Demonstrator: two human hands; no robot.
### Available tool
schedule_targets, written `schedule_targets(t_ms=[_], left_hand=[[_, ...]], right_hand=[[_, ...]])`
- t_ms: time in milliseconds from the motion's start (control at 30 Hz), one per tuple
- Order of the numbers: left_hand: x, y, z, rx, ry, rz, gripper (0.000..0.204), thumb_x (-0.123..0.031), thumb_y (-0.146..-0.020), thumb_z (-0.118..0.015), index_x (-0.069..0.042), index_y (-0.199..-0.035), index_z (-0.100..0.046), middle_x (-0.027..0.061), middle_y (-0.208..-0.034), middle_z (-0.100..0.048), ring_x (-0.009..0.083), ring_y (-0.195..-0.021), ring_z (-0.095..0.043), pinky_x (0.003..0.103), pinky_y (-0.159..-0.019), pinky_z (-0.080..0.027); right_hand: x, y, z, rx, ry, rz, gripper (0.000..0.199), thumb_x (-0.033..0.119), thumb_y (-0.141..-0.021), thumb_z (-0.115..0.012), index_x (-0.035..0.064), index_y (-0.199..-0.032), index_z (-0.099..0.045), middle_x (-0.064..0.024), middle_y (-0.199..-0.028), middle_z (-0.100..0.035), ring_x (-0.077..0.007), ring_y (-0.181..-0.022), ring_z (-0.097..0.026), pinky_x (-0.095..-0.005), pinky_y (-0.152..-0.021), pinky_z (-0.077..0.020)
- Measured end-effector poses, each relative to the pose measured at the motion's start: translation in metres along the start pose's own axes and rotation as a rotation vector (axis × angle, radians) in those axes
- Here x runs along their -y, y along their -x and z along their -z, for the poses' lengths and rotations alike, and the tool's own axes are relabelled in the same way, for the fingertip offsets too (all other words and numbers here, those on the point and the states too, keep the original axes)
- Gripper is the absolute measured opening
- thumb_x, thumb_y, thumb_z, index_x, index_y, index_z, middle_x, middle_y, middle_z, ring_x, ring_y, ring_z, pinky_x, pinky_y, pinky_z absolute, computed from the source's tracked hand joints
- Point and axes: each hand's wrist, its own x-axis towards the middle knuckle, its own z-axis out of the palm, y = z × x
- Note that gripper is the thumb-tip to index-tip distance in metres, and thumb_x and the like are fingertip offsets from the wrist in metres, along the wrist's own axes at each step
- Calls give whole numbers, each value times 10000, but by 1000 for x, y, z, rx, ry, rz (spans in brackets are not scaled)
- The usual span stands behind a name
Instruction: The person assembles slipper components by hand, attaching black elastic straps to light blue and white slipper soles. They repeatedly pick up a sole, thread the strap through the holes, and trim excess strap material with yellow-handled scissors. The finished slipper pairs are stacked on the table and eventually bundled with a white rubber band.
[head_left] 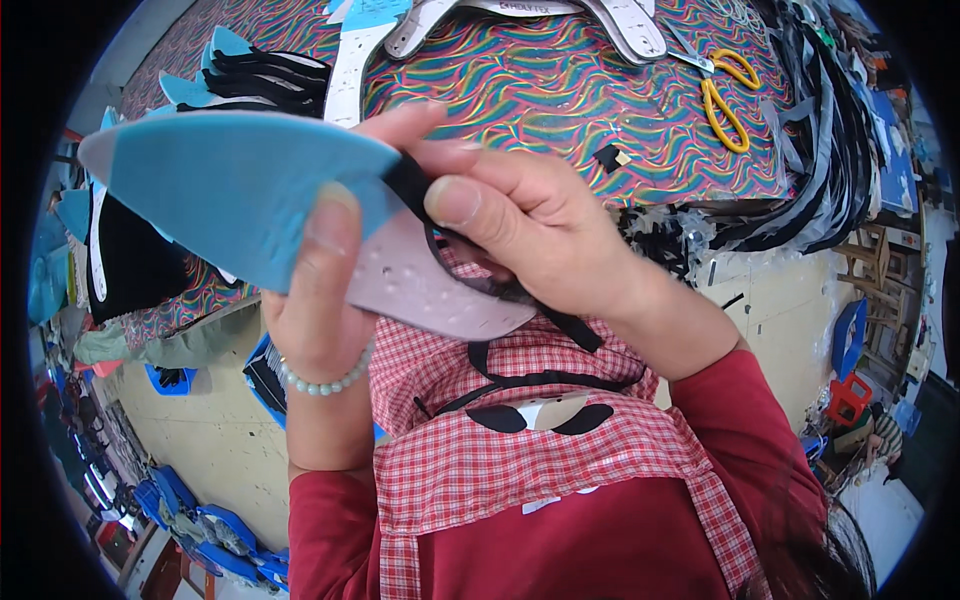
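In front of my chest is a flat, curved sheet piece (225, 185), blue over its wide part and pale pinkish-grey toward the end nearest me. My left hand (325, 270) grips it from below, the thumb pressed on the blue face. A black fabric strip (408, 188) runs along the inner curved edge of the piece. Between thumb and fingers, my right hand (530, 220) pinches this strip against the edge. The strip's loose end (572, 328) hangs below my right hand. Some right fingertips are hidden behind the piece.
Yellow-handled scissors (728, 95) lie on the patterned table (540, 100). Similar pale curved pieces (625, 30) rest at the far edge, and black-edged blue ones (250, 75) are stacked at the left. Black strips (830, 150) hang off the right side. Blue crates (215, 535) stand on the floor.
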Motion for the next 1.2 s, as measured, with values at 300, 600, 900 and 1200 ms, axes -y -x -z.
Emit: schedule_targets(t_ms=[300,600,900,1200], left_hand=[[-3,4,-9,-116,-24,41,487,-282,-1000,-406,109,-1287,-451,191,-999,-625,255,-913,-607,367,-816,-501],[-5,-8,-17,-125,-160,79,442,-217,-987,-444,126,-1263,-484,195,-976,-643,168,-711,-576,268,-620,-478],[51,-6,-33,-248,-145,127,384,-123,-903,-638,30,-1218,-478,105,-947,-670,182,-888,-661,307,-796,-532],[42,2,-14,-37,225,362,301,-159,-948,-567,11,-1186,-497,106,-845,-662,176,-817,-655,292,-762,-525]], right_hand=[[-34,12,0,-207,331,334,119,89,-831,-713,23,-930,-711,-30,-864,-636,-123,-815,-596,-253,-706,-469],[-31,20,13,-26,289,73,131,108,-844,-694,-5,-912,-691,-79,-915,-662,-146,-843,-596,-276,-727,-473],[-23,11,8,-339,1087,295,114,43,-768,-685,18,-842,-603,-125,-831,-579,-287,-750,-589,-343,-658,-475],[2,-10,22,-383,400,-51,107,78,-878,-648,-24,-906,-661,-73,-973,-615,-135,-797,-591,-281,-703,-475]])
